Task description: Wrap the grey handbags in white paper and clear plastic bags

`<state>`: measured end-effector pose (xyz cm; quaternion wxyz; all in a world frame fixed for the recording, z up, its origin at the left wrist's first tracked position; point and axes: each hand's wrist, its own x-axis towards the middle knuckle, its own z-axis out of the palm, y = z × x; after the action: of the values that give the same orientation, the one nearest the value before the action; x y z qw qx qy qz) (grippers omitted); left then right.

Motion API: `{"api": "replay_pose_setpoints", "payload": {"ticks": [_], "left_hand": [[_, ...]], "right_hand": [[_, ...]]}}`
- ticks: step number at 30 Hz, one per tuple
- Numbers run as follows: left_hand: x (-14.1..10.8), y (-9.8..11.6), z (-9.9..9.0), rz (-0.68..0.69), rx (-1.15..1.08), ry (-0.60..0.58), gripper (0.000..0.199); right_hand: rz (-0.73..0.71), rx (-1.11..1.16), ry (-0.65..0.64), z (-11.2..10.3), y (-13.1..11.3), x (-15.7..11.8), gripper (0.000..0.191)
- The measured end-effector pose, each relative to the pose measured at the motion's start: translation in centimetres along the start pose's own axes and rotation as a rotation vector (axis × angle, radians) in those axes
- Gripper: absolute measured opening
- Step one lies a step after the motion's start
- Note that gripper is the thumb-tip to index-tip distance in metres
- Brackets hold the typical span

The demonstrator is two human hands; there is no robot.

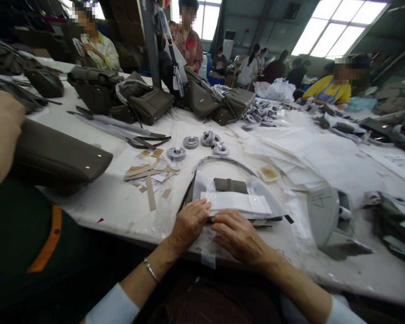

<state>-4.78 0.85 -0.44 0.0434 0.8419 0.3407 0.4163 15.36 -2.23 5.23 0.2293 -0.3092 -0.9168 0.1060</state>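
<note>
In front of me a dark olive handbag (189,194) lies on the table, mostly covered by translucent wrapping and a folded white paper (238,203). Its flap tab (230,185) shows above the paper, and the wrapped handle (222,159) arches away from me. My left hand (191,222) is closed at the bag's near edge, fingertips on the paper's left end. Beside it my right hand (238,234) grips the same edge with curled fingers. Both thumbs are largely hidden. A strip of clear plastic (208,252) hangs below the hands.
Coiled wrapped straps (176,154), paper scraps (151,173) and a small dish (269,173) lie beyond. A grey tape dispenser (327,220) stands to the right. At left, a co-worker's hand (2,135) is by another olive bag (60,153). More bags (151,103) line the back.
</note>
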Motion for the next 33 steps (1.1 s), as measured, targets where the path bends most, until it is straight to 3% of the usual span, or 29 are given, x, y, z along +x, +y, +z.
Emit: {"api": "replay_pose_setpoints", "payload": {"ticks": [4,8,10,13,17,23,27,33], "left_hand": [[0.2,0.6,-0.3,0.01,0.096,0.012,0.016],[0.3,1.0,-0.3,0.019,0.149,0.033,0.019],[0.3,1.1,-0.2,0.015,0.143,0.028,0.019],[0.3,1.1,-0.1,-0.001,0.134,0.034,0.018],[0.0,1.0,0.3,-0.017,0.11,0.037,0.022],[-0.2,1.1,-0.4,-0.085,0.018,0.001,0.044],[0.4,1.7,-1.4,-0.219,-0.081,-0.083,0.019],[1.0,1.9,0.2,-0.3,-0.017,0.098,0.009]], "right_hand": [[-0.018,0.035,-0.095,1.5,-2.5,-3.2,0.034],[0.065,0.053,0.048,4.5,-3.1,-4.1,0.019],[0.107,0.075,0.119,5.1,-2.9,-3.6,0.02],[0.102,0.094,0.202,4.3,-2.5,-2.3,0.024],[0.099,0.083,0.302,1.7,-1.8,0.1,0.018],[0.202,-0.058,0.264,0.6,0.8,3.5,0.018],[0.352,0.062,0.313,0.9,1.9,3.9,0.016],[0.452,0.154,0.283,0.9,2.3,4.1,0.014]]}}
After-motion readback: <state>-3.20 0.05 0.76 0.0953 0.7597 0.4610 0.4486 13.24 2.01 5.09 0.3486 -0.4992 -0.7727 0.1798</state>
